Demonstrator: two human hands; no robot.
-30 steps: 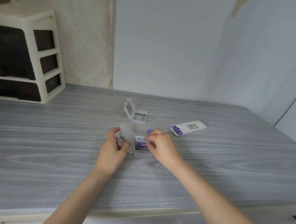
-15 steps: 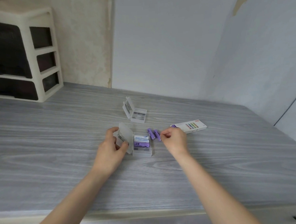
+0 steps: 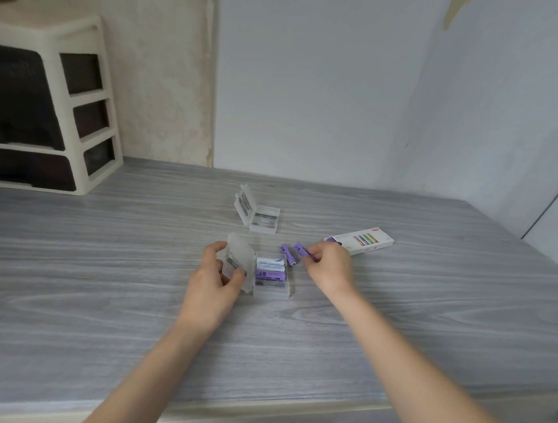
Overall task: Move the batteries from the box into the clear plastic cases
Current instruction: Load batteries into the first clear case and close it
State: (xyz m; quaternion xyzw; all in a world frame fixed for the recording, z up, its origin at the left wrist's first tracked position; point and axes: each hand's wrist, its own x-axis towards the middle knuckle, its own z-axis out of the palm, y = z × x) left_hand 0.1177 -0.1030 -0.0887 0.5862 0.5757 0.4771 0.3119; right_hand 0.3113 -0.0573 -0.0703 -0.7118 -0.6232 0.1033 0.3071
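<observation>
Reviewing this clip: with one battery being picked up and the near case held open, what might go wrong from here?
1. The right hand pinches only the end of a purple battery; it could slip and roll on the table.
2. The second loose battery lies right beside it and may get knocked away.
3. The left hand holds only the lid of the near case, so pushing a battery in could shift the tray.

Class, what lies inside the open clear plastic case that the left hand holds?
Inside the near clear plastic case: one purple battery and a paler one behind. Its near part looks empty.
</observation>
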